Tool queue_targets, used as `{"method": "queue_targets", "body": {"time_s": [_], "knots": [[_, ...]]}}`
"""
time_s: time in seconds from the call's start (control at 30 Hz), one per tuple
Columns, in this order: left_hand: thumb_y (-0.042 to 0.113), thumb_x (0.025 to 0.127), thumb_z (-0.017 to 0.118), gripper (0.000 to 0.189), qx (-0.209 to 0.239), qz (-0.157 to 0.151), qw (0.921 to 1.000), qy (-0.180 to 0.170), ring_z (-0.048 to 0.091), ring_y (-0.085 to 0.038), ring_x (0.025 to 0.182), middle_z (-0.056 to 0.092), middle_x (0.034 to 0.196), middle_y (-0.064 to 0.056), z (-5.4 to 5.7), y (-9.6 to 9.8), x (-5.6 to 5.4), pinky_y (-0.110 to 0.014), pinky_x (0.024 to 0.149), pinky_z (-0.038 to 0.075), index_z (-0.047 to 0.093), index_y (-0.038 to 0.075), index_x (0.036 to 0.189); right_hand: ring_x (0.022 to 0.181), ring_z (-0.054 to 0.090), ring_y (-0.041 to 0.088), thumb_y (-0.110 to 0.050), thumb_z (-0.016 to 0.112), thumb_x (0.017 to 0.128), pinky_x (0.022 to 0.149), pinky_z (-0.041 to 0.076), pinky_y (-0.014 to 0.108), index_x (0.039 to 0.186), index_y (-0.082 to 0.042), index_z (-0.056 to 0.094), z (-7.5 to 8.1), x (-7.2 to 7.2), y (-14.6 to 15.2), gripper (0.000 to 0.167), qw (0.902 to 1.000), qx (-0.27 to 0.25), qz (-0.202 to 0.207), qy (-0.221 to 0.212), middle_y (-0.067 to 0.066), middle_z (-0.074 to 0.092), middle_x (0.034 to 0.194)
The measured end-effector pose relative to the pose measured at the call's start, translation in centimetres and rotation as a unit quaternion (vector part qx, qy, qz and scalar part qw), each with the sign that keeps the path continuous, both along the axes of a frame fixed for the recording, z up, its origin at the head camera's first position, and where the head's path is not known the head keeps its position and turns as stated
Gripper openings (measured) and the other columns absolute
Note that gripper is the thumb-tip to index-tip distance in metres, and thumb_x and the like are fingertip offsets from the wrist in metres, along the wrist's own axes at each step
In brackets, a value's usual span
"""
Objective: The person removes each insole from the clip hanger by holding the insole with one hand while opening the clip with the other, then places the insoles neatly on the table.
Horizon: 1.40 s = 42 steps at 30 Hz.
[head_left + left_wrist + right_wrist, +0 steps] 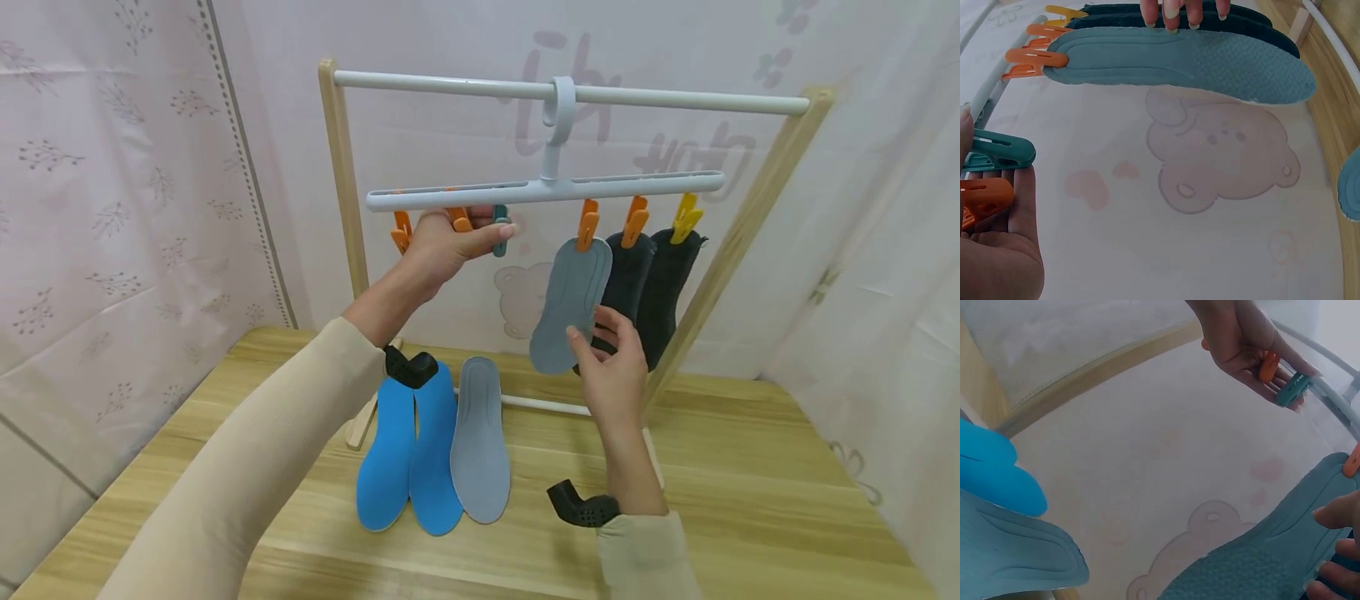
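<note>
My left hand (442,250) pinches a green clothespin (501,231) under the left half of a white hanger (465,197). An orange clothespin (988,195) lies by its palm, and another orange clothespin (401,229) hangs farther left. A grey insole (572,300) hangs from an orange clothespin (588,225) on the hanger's right half. My right hand (617,375) is at this insole's right edge, fingers parted, thumb near its face. Two dark insoles (670,292) hang behind, one from an orange clothespin (636,221), one from a yellow clothespin (686,218).
Two blue insoles (435,467) and a grey insole (480,450) lie on the wooden table (750,500), below my left forearm. The hanger hooks over the white bar (450,86) of a wooden-legged rack (738,242). A printed curtain (165,167) stands behind.
</note>
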<state>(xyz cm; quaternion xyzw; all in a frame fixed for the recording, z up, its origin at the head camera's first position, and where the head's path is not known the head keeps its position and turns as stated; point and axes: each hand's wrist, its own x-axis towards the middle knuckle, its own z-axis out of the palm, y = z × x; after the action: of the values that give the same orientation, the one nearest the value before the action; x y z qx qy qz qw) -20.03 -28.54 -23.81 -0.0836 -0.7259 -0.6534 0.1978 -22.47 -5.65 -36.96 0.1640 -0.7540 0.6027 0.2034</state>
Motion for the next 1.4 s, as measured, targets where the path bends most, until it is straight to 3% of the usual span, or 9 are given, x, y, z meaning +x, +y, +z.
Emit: {"method": "queue_targets", "body": {"time_s": [0.27, 0.53, 0.67, 0.77, 0.93, 1.07, 1.23, 1.4], "knots": [[0.014, 0.089, 0.077, 0.02, 0.0, 0.003, 1.0, 0.003, 0.07, -0.017, 0.098, 0.063, 0.1, -0.002, 0.2, -0.1, 0.0, -0.031, 0.094, 0.061, 0.066, 0.008, 0.105, 0.131, 0.053, 0.03, -0.025, 0.068, 0.098, 0.105, 0.049, 0.046, 0.143, -0.008, 0.054, -0.1, -0.6, 0.1, 0.05, 0.9995, -0.024, 0.008, -0.019, 0.014, 0.055, 0.144], [0.015, 0.089, 0.077, 0.021, -0.012, 0.002, 0.9999, -0.001, 0.07, -0.016, 0.097, 0.062, 0.099, -0.002, 0.2, -0.3, 0.0, -0.032, 0.095, 0.06, 0.066, 0.008, 0.105, 0.13, 0.053, 0.029, -0.024, 0.068, 0.098, 0.103, 0.047, 0.038, 0.142, -0.008, 0.054, -0.7, -1.2, 0.2, 0.049, 0.9986, -0.023, 0.014, -0.046, 0.014, 0.056, 0.141], [0.015, 0.089, 0.077, 0.022, -0.012, 0.001, 0.9999, 0.0, 0.07, -0.014, 0.096, 0.063, 0.099, -0.001, 0.2, -0.4, 0.0, -0.031, 0.095, 0.06, 0.066, 0.007, 0.106, 0.121, 0.058, 0.024, -0.026, 0.068, 0.098, 0.096, 0.048, 0.026, 0.139, -0.009, 0.057, -0.8, -1.4, 0.1, 0.046, 0.9977, -0.004, 0.02, -0.064, 0.012, 0.062, 0.13], [0.015, 0.089, 0.077, 0.023, -0.01, -0.002, 0.9999, 0.002, 0.069, -0.014, 0.095, 0.063, 0.1, -0.001, 0.2, -0.5, 0.1, -0.031, 0.095, 0.06, 0.066, 0.007, 0.108, 0.113, 0.06, 0.021, -0.026, 0.067, 0.098, 0.082, 0.047, 0.014, 0.136, -0.008, 0.06, -0.9, -1.5, -0.1, 0.043, 0.9969, 0.025, 0.017, -0.072, 0.012, 0.064, 0.122], [0.013, 0.09, 0.076, 0.021, -0.006, -0.002, 1.0, 0.006, 0.068, -0.013, 0.096, 0.064, 0.1, 0.0, 0.1, -1.4, 0.4, -0.031, 0.097, 0.059, 0.065, 0.007, 0.108, 0.108, 0.063, 0.025, -0.023, 0.066, 0.099, 0.07, 0.045, 0.011, 0.129, -0.003, 0.066, -1.0, -1.3, -0.7, 0.036, 0.9949, 0.07, 0.025, -0.068, 0.017, 0.065, 0.117], [0.011, 0.09, 0.075, 0.02, -0.003, 0.007, 0.9999, 0.007, 0.068, -0.014, 0.097, 0.063, 0.101, -0.001, 0.0, -2.4, 0.7, -0.032, 0.098, 0.059, 0.065, 0.007, 0.108, 0.109, 0.065, 0.027, -0.023, 0.064, 0.101, 0.076, 0.05, 0.016, 0.125, -0.003, 0.065, -1.0, -1.1, -1.2, 0.032, 0.9925, 0.072, 0.059, -0.079, 0.016, 0.067, 0.12], [0.012, 0.091, 0.075, 0.021, -0.002, 0.012, 0.9999, 0.004, 0.068, -0.015, 0.101, 0.061, 0.104, -0.002, 0.0, -3.1, 1.0, -0.033, 0.098, 0.059, 0.064, 0.009, 0.109, 0.127, 0.062, 0.03, -0.02, 0.06, 0.103, 0.103, 0.053, 0.039, 0.131, -0.001, 0.057, -1.0, -0.8, -1.7, 0.034, 0.9861, 0.048, 0.117, -0.107, 0.019, 0.064, 0.134], [0.012, 0.091, 0.075, 0.023, 0.0, 0.013, 0.9999, 0.004, 0.068, -0.016, 0.102, 0.061, 0.105, -0.002, -0.1, -3.3, 1.0, -0.034, 0.098, 0.059, 0.063, 0.009, 0.111, 0.128, 0.062, 0.03, -0.014, 0.06, 0.102, 0.102, 0.053, 0.039, 0.135, 0.0, 0.052, -1.2, -0.8, -1.9, 0.037, 0.9815, 0.047, 0.148, -0.113, 0.021, 0.064, 0.135]]}}
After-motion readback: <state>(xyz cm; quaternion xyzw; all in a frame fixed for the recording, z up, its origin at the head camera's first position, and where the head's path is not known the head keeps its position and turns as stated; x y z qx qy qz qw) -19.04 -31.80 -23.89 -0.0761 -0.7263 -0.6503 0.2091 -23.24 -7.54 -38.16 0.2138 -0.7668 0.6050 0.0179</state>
